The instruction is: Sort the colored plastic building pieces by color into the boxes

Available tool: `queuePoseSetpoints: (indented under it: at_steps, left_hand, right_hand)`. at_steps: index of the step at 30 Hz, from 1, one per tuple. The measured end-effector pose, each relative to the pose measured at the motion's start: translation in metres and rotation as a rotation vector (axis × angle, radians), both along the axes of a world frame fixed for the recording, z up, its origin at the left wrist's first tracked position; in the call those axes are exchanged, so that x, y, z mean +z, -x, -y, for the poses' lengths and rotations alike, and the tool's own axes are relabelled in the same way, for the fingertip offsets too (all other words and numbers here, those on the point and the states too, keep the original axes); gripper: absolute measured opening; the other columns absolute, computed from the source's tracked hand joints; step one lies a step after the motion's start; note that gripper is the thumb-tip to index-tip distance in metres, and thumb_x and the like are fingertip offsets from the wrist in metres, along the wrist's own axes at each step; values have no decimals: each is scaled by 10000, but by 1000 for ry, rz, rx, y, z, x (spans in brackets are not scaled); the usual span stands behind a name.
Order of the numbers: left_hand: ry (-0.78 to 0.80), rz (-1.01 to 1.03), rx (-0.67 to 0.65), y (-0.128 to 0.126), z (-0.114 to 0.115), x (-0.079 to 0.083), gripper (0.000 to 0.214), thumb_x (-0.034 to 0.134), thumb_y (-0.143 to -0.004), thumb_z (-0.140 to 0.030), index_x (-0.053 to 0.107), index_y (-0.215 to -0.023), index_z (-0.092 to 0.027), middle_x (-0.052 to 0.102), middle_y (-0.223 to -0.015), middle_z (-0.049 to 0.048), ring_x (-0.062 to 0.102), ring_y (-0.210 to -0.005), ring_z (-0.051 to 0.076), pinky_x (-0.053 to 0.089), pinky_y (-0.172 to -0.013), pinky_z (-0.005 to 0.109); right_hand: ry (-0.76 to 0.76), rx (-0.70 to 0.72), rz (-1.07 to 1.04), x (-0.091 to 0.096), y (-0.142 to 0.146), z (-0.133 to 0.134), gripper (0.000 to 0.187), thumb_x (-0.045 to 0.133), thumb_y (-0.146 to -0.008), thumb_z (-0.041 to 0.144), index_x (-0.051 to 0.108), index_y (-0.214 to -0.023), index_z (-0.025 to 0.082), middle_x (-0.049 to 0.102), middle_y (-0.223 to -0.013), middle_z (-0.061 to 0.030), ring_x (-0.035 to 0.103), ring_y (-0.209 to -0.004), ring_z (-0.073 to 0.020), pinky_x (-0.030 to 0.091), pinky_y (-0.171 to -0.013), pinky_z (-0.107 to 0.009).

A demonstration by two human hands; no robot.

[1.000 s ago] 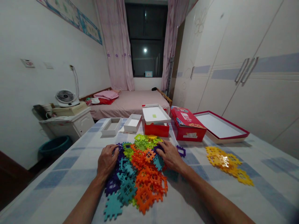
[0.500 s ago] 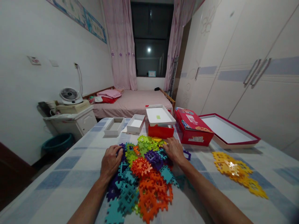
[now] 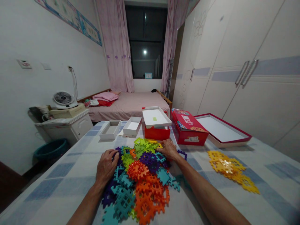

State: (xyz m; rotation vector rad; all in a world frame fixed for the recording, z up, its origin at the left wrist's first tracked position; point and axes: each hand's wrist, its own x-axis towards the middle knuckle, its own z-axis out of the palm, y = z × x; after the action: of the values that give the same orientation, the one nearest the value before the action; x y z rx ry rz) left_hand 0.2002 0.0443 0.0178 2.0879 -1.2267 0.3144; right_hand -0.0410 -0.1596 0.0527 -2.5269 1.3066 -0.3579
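Left hand [image 3: 106, 165] and right hand [image 3: 169, 150] are bare; left forearm [image 3: 87, 201] and right forearm [image 3: 205, 189] are also bare, slim, and taper toward the hands.

Pile [image 3: 138, 170]: on tabletop [image 3: 67, 178], centre front
Smaller cluster [image 3: 222, 165]: right of pile
Boxes [image 3: 191, 136]: behind pile
Bed [image 3: 138, 101]: beyond tabletop

Pink curtains [image 3: 116, 47] flank a dark window [image 3: 146, 43] above a bed [image 3: 136, 103].

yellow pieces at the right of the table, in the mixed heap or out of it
Out: the yellow pieces lie in their own overlapping group, with checked tablecloth showing between them and the mixed heap.
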Motion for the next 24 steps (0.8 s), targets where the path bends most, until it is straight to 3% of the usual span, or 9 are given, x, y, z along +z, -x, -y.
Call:
queuePoseSetpoints:
  at_steps: [4,7,10,13,17,20,24]
  left_hand:
    - [3,4,-2,-1,0,0,458,342,-873,-489,675,-963,-186,640,-1015,96,578,-969,247,453,-935,411]
    - [-6,3,-15,-3,-1,-1,464,339,-872,-492,670,-963,-180,638,-1024,104,574,-973,250,449,-937,413]
    - [-8,21,-21,-7,-1,-4,474,339,-862,-510,669,-949,-181,637,-1018,110,569,-971,257,438,-948,423]
    - [-20,34,-13,-11,0,-7,493,327,-858,-528,669,-939,-183,636,-1015,113,567,-962,262,444,-933,425]
    - [-31,32,-12,-9,1,-6,517,309,-868,-524,670,-955,-164,632,-1027,123,568,-962,263,441,-934,424]
    - [-30,23,-7,-5,1,-3,505,312,-872,-514,671,-955,-168,635,-1015,114,573,-959,259,443,-934,419]
    - [-24,10,-3,-3,0,-1,490,318,-879,-499,668,-972,-168,633,-1017,108,574,-966,253,445,-935,407]
  right_hand:
    - [50,15,23,7,6,-15,342,600,-779,378,558,-1029,147,607,-1034,-89,532,-997,-236,351,-775,-327]
    - [207,-1,35,16,29,-27,328,569,-787,294,527,-1073,139,584,-1081,-106,501,-1049,-254,333,-839,-355]
    - [307,-71,-20,22,72,-24,323,563,-804,319,530,-1071,140,588,-1061,-111,511,-1016,-267,346,-834,-372]
    - [300,-222,-103,21,129,-8,330,539,-836,335,531,-1092,128,596,-1064,-128,525,-1015,-272,368,-838,-383]
    - [370,-412,-179,14,189,14,384,546,-810,246,517,-1160,91,564,-1175,-188,493,-1112,-329,397,-864,-458]
    - [450,-306,-43,12,185,21,446,479,-770,111,506,-1214,87,498,-1303,-194,442,-1210,-315,393,-931,-478]
    - [214,95,230,16,112,10,387,398,-829,124,576,-1172,147,597,-1192,-110,553,-1100,-199,407,-978,-354]
